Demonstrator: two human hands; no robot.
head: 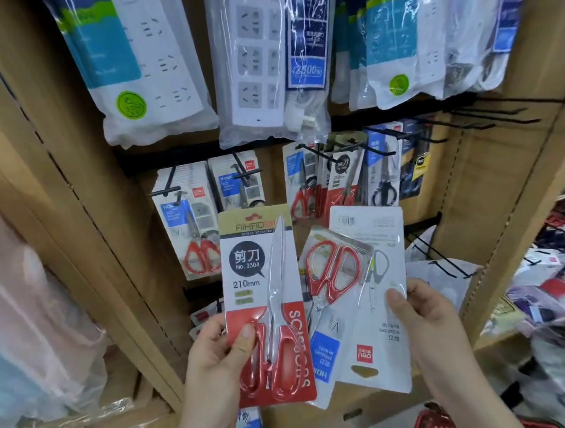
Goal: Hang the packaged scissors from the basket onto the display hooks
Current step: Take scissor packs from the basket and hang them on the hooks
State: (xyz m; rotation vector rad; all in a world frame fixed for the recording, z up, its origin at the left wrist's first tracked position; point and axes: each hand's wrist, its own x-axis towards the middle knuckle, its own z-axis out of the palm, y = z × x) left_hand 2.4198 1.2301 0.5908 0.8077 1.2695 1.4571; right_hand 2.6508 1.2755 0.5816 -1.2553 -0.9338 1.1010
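My left hand (216, 358) grips an upright red-handled scissors pack (262, 300), thumb on its lower front. My right hand (434, 323) holds two packs upside down: a white pack (377, 307) showing its back, and a red-handled scissors pack (333, 273) in front of it. Both hands are below the row of black display hooks. Packs of scissors hang on the hooks at the left (193, 225) and in the middle (341, 178). Bare hooks (485, 118) stick out at the upper right. The red basket (433, 422) shows at the bottom edge.
Bagged power strips (256, 61) hang in the row above. Cardboard-coloured shelf walls (87, 204) frame the bay on both sides. More bare hooks (434, 255) sit lower right, beside piled goods (546, 285). Wrapped items (25, 325) fill the left.
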